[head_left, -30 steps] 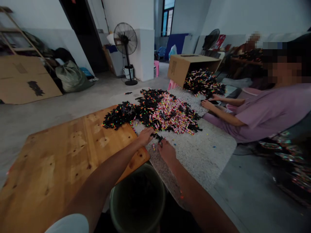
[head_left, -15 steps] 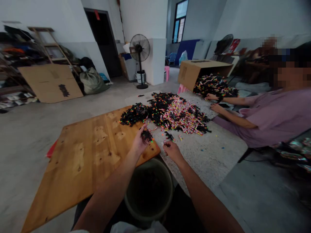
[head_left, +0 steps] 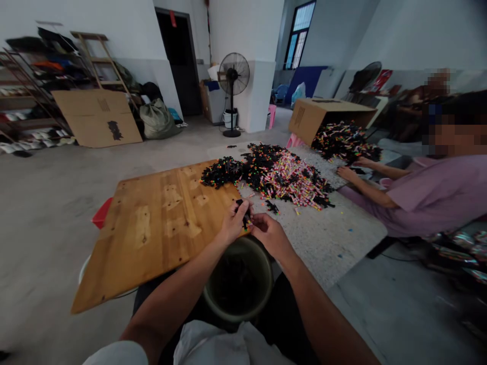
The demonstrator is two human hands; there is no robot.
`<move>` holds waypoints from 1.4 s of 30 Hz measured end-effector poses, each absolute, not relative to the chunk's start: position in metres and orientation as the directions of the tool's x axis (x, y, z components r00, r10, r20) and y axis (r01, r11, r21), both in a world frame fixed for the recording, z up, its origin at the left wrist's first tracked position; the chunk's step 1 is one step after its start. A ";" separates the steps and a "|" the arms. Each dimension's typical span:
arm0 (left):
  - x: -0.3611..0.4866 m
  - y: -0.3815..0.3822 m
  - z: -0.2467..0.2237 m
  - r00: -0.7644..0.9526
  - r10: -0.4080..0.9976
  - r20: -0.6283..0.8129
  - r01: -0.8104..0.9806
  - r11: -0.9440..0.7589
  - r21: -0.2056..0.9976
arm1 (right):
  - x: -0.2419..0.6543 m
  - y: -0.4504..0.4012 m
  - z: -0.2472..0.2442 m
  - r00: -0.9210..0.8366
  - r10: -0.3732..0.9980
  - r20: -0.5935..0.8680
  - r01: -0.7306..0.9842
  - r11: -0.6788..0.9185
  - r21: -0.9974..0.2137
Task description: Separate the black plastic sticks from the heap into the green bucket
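Fingers of the left hand [head_left: 233, 221] are clamping a black piece [head_left: 245, 221] near the far rim of the bucket [head_left: 239, 316], apparently steadying it for the right hand [head_left: 271, 232], whose fingers are bunching beside it, grip unclear, while the mixed heap [head_left: 287, 175] is lying within reach beyond.

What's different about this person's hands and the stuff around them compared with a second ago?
The left hand and right hand have drawn back from beside the pile toward the bucket. The left has lifted something black off the table; the right has come close to it. The view swung left. Pile and board look unmoved.
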State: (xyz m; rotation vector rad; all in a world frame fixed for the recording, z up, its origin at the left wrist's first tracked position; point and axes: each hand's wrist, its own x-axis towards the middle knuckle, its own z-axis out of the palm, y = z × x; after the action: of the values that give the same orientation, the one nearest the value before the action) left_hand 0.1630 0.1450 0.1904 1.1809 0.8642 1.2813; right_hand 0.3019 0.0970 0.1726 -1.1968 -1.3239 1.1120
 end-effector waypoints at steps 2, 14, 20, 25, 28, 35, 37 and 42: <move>0.158 0.142 0.195 0.131 0.978 0.161 -0.227 -0.129 0.965 | 0.303 0.091 0.179 -0.033 0.991 0.127 0.158 0.130 -0.979; 0.142 0.127 0.208 0.514 0.855 0.073 -0.015 -0.076 0.997 | 0.318 0.079 0.214 0.009 0.998 0.061 -0.010 0.061 -0.998; 0.135 0.124 0.208 0.594 0.805 0.001 0.159 -0.119 0.980 | 0.324 0.077 0.213 0.013 0.978 0.209 0.348 0.191 -0.918; 0.130 0.113 0.231 0.728 0.666 -0.161 0.257 -0.048 0.965 | 0.321 0.078 0.223 0.039 0.997 0.061 -0.147 0.066 -0.987; 0.130 0.111 0.238 0.740 0.653 -0.164 0.308 -0.112 0.945 | 0.318 0.076 0.228 -0.022 0.999 0.049 -0.268 0.041 -0.963; 0.130 0.110 0.245 0.733 0.667 -0.134 0.384 -0.244 0.891 | 0.321 0.075 0.216 -0.089 0.996 0.027 -0.258 0.003 -0.966; 0.129 0.109 0.250 0.734 0.667 -0.129 0.391 -0.260 0.883 | 0.325 0.075 0.210 -0.096 0.993 0.065 -0.213 0.044 -0.976; 0.128 0.107 0.257 0.732 0.649 -0.206 0.437 -0.216 0.873 | 0.331 0.074 0.201 -0.079 0.983 0.165 -0.057 0.161 -0.985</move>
State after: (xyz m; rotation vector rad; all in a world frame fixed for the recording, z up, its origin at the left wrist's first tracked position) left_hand 0.1281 0.1074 0.2570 1.8547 0.8428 0.2454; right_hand 0.3308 0.0743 0.2009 -1.0102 -1.3050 1.1702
